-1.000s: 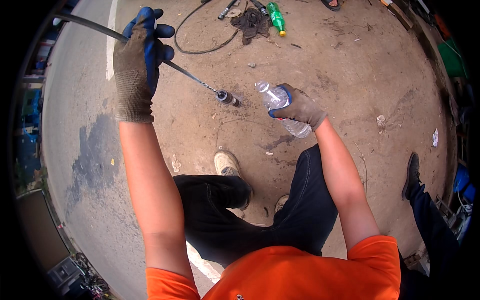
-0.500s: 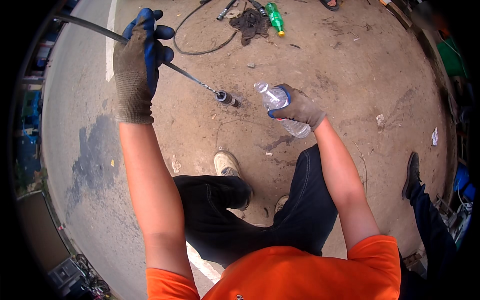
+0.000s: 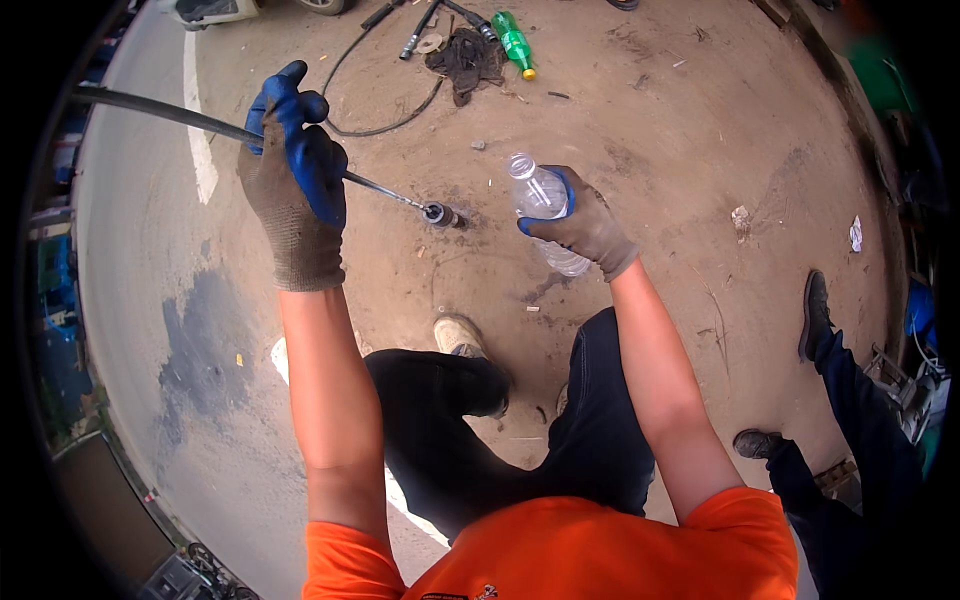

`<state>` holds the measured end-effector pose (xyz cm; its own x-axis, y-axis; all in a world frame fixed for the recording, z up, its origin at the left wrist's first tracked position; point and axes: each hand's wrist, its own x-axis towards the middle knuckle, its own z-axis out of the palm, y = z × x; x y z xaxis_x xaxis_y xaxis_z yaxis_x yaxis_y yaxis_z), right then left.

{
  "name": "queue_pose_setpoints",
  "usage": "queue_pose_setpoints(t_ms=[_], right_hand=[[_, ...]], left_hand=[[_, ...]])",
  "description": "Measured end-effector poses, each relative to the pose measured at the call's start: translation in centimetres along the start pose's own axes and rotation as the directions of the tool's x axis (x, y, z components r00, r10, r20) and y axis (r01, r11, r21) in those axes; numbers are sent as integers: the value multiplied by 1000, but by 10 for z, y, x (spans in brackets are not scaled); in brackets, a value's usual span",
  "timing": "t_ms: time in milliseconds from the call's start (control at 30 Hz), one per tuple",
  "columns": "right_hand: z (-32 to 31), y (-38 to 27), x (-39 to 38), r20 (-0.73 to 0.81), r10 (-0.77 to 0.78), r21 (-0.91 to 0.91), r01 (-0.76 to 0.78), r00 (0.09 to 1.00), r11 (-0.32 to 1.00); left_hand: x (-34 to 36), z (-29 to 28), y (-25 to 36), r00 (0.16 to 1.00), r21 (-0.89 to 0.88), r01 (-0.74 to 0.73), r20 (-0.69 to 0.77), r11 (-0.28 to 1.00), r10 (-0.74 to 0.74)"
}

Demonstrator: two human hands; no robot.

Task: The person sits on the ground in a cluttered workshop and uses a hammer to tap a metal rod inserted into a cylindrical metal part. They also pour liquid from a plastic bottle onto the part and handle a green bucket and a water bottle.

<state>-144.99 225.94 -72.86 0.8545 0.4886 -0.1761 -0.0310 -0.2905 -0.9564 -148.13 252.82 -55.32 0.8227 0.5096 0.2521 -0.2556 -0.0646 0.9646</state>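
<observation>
My left hand, in a grey-brown glove with a blue palm, is closed around a long black hose. Below the hand the hose looks thin, wet and shiny and slants down to a dark metal cylindrical fitting at its end. The ground around that fitting is dark and damp. My right hand, gloved alike, grips a clear plastic bottle around its middle. Tilted away from me, the bottle shows an uncapped mouth and stands apart from the fitting. How much liquid it holds, I cannot tell.
At the far side lie a coiled black hose, a dark rag and a green bottle with a yellow cap. Another person's legs are at the right. Part of a vehicle shows at top left.
My head view has shifted, so the ground things sit higher and further left. My left hand has turned slightly on the hose. Another person's second shoe has come into view. Both grips hold.
</observation>
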Motion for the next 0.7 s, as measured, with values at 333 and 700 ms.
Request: queue_pose_setpoints(t_ms=[333, 700], right_hand=[[-123, -187, -105, -444, 185, 192, -108, 877, 975], [-396, -327, -237, -809, 382, 361, -134, 447, 923]], left_hand=[[72, 138, 184, 965, 41, 197, 168, 980, -201], [130, 427, 295, 755, 12, 252, 623, 968, -205]])
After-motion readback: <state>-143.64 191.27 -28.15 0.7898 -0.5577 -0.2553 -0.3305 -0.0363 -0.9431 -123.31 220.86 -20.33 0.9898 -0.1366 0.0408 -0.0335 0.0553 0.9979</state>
